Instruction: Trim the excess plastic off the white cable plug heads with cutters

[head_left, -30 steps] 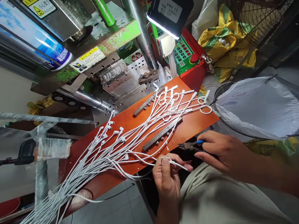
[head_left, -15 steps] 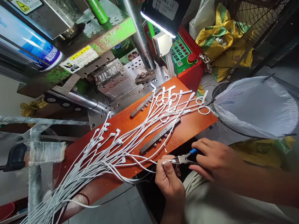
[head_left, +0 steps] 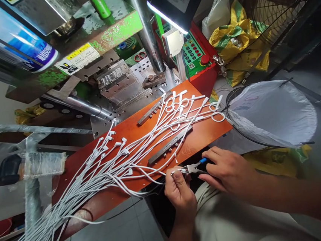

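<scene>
My left hand (head_left: 180,189) is closed around the end of a white cable, its small white tip pinched between thumb and fingers. My right hand (head_left: 224,169) grips blue-handled pliers (head_left: 194,168), whose jaws are at the white piece beside my left fingertips. Whether the jaws touch it is too small to tell. Both hands are just past the front edge of an orange board (head_left: 207,131). Across the board lies a bundle of white cables (head_left: 98,183) with white connectors, some ends looped. Two metal strips (head_left: 170,146) rest among them.
A press with a metal die (head_left: 117,81) stands behind the board. A lamp (head_left: 179,5) hangs over a red control box (head_left: 205,72) with a red button. At right is a white-lined bin (head_left: 276,113), with yellow bags (head_left: 235,41) beyond. A clamp (head_left: 9,171) is at left.
The camera view has shifted slightly. The pliers look turned a little at the white piece, while both hands keep their holds close together.
</scene>
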A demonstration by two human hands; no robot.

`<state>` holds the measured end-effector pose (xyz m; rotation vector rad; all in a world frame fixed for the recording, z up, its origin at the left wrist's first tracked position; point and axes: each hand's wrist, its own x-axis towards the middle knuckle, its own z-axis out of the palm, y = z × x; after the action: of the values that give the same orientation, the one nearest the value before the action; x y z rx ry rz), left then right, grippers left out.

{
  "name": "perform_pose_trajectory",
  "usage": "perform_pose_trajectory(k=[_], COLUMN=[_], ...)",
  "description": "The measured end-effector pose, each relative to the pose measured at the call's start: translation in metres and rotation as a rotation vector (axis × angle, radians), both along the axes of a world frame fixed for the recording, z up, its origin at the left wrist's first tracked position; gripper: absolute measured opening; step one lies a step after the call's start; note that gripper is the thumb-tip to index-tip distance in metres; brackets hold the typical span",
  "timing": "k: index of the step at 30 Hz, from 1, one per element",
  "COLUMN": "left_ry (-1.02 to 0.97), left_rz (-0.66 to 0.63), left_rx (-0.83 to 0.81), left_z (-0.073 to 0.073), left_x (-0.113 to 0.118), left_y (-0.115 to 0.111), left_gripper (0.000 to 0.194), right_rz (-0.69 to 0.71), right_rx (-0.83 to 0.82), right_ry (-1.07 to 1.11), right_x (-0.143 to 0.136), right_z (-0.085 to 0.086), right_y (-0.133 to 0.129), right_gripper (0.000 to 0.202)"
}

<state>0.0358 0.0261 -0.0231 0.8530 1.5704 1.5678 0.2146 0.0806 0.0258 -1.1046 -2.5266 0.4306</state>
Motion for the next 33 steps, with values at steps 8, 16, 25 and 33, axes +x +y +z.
perform_pose_trajectory(k=[8,16,25,33], left_ry=[0.077,0.048,-0.407,-0.408], left_rz=[0.010,-0.027,-0.272,-0.281], left_rx=[-0.027,-0.004,-0.032,0.040], left_z=[0.003,0.010,0.021,0.027], left_x=[0.000,0.002,-0.011,-0.019], left_y=[-0.002,0.001,0.012,0.015], left_gripper=[0.046,0.048,0.051,0.049], right_rz=[-0.011,0.064,0.169,0.073], right_rx=[0.025,-0.053,-0.866,-0.381], right_ry=[-0.014,0.021,0.228,0.100], right_x=[-0.003,0.003,0.010,0.014], right_z=[0.002,0.005,0.000,0.005], right_y=[0.001,0.006,0.025,0.015], right_gripper=[0.033,0.042,0.068,0.062])
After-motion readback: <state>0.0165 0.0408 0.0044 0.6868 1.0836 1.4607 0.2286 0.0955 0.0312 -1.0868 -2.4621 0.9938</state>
